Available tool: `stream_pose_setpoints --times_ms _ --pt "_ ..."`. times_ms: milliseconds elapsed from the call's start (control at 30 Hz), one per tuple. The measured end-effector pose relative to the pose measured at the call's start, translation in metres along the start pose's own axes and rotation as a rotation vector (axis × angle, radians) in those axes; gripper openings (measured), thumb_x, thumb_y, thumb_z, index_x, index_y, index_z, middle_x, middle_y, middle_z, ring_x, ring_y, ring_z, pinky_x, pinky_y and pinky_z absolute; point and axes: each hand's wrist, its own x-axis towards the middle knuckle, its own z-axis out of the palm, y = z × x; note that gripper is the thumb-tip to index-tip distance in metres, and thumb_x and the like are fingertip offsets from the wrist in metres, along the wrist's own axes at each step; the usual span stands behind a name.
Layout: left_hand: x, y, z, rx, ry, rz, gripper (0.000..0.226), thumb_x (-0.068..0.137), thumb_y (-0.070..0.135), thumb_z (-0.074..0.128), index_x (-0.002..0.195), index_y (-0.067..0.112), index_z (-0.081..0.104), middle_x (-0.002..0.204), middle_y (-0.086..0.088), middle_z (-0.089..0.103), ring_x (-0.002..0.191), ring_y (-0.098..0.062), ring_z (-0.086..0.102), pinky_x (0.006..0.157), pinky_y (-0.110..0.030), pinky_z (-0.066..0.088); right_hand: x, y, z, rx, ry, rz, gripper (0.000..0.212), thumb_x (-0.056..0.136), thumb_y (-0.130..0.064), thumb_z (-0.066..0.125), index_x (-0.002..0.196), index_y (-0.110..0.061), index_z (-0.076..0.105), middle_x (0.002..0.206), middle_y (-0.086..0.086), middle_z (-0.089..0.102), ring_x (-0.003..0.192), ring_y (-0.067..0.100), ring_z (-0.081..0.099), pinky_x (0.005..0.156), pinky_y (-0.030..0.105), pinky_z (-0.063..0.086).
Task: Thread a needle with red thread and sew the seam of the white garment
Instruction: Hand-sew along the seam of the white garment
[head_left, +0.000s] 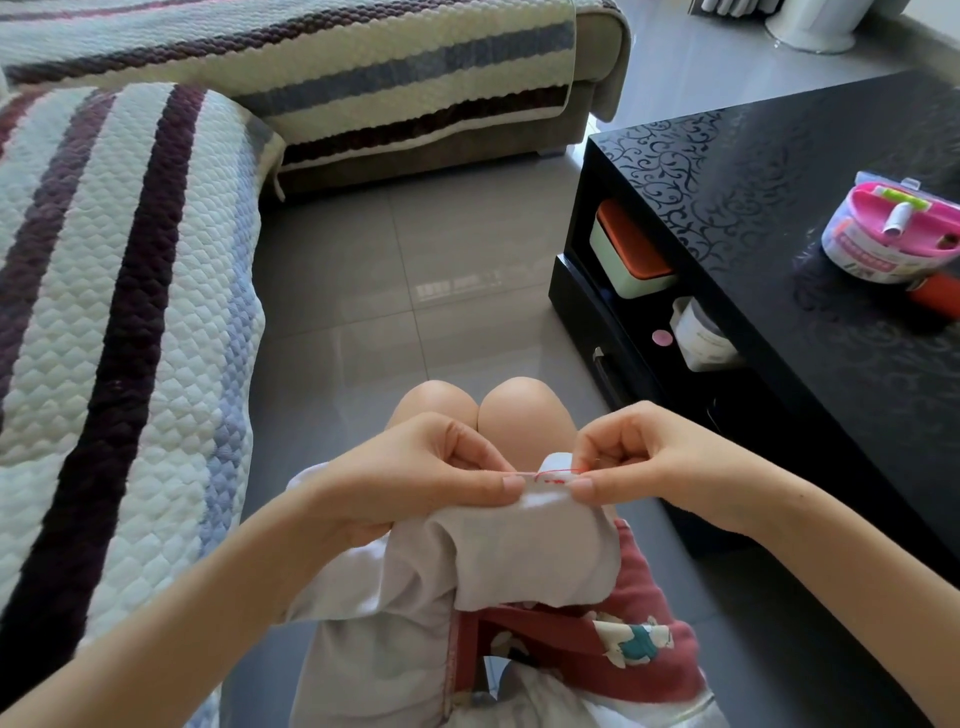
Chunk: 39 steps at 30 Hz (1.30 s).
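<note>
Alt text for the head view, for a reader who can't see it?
The left hand and right hand pinch the top edge of a white garment over the person's knees, a red thread taut between them above a few red stitches. A striped sofa cover is on the left, a pink sewing kit on a black table to the right.

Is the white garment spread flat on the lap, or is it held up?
Held up: the left hand and right hand pinch the white garment at its top edge beside the red stitches; the rest hangs down in folds.
</note>
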Motion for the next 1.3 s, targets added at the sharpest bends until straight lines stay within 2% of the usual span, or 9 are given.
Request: stream_pose_setpoints --times_ms 133,233,300,433,567,800,1033,1200,1300 --pt "0.007 -0.007 0.008 0.032 0.085 -0.011 0.011 0.082 0.017 0.073 0.083 0.007 0.076 0.076 -0.005 0.073 0.069 -0.007 0.065 0.066 -0.019 0.053 -0.001 0.008 0.003 -0.089 0.114 0.052 0.012 0.083 -0.005 0.071 0.073 -0.002 0.066 0.06 0.002 0.06 0.056 0.004 0.053 0.055 0.013 0.041" --pt "0.013 -0.014 0.013 0.046 0.146 -0.029 0.015 0.082 0.019 0.074 0.086 0.005 0.076 0.088 -0.014 0.075 0.079 -0.014 0.067 0.079 -0.031 0.054 -0.004 0.018 0.011 -0.28 0.232 -0.061 0.009 0.087 -0.018 0.068 0.093 -0.011 0.066 0.058 -0.004 0.043 0.053 0.004 0.039 0.053 0.017 0.033" --pt "0.015 -0.015 0.013 0.047 0.166 -0.041 0.015 0.082 0.02 0.074 0.086 0.005 0.077 0.089 -0.014 0.075 0.081 -0.016 0.067 0.082 -0.034 0.054 -0.009 0.022 0.017 -0.343 0.289 -0.153 0.008 0.092 -0.018 0.06 0.1 -0.016 0.06 0.057 -0.008 0.044 0.053 0.005 0.04 0.054 0.016 0.034" --pt "0.015 -0.013 0.012 0.072 0.184 -0.038 0.013 0.083 0.02 0.073 0.085 0.007 0.077 0.088 -0.012 0.075 0.079 -0.014 0.067 0.082 -0.034 0.054 -0.014 0.024 0.03 -0.553 0.438 -0.314 0.011 0.089 -0.022 0.055 0.085 -0.017 0.064 0.059 -0.01 0.058 0.052 0.011 0.053 0.05 0.025 0.041" --pt "0.016 -0.011 0.011 0.08 0.194 -0.022 0.012 0.084 0.019 0.072 0.086 0.008 0.077 0.089 -0.01 0.075 0.08 -0.013 0.068 0.084 -0.035 0.055 -0.013 0.023 0.036 -0.588 0.511 -0.325 0.024 0.081 -0.034 0.051 0.078 -0.016 0.067 0.049 -0.008 0.052 0.045 0.014 0.048 0.045 0.027 0.041" --pt "0.015 -0.012 0.01 0.054 0.184 -0.017 0.012 0.085 0.017 0.071 0.088 0.006 0.077 0.09 -0.011 0.075 0.081 -0.012 0.068 0.083 -0.032 0.055 -0.01 0.023 0.038 -0.62 0.536 -0.299 0.014 0.078 -0.021 0.056 0.075 -0.013 0.068 0.048 -0.002 0.053 0.046 0.018 0.049 0.046 0.03 0.041" --pt "0.015 -0.011 0.009 0.093 0.196 0.003 0.012 0.084 0.018 0.073 0.088 0.008 0.077 0.087 -0.009 0.076 0.078 -0.008 0.067 0.081 -0.028 0.054 -0.008 0.021 0.039 -0.655 0.514 -0.304 0.011 0.078 -0.019 0.057 0.074 -0.015 0.067 0.049 -0.011 0.049 0.046 0.011 0.046 0.045 0.015 0.035" --pt "0.015 -0.013 0.01 0.182 0.221 0.068 0.006 0.083 0.017 0.073 0.084 0.014 0.078 0.085 -0.005 0.076 0.082 -0.009 0.068 0.085 -0.033 0.054 -0.006 0.018 0.043 -0.71 0.53 -0.296 0.012 0.075 -0.016 0.055 0.067 -0.011 0.063 0.044 -0.013 0.034 0.04 0.008 0.035 0.042 0.019 0.031" --pt "0.013 -0.013 0.015 0.213 0.201 0.128 0.005 0.083 0.014 0.073 0.082 0.014 0.078 0.08 0.0 0.075 0.076 -0.003 0.066 0.074 -0.021 0.052 -0.001 0.018 0.05 -0.735 0.546 -0.279 0.015 0.075 -0.017 0.052 0.064 -0.012 0.06 0.044 -0.015 0.027 0.039 0.003 0.029 0.04 0.026 0.03"
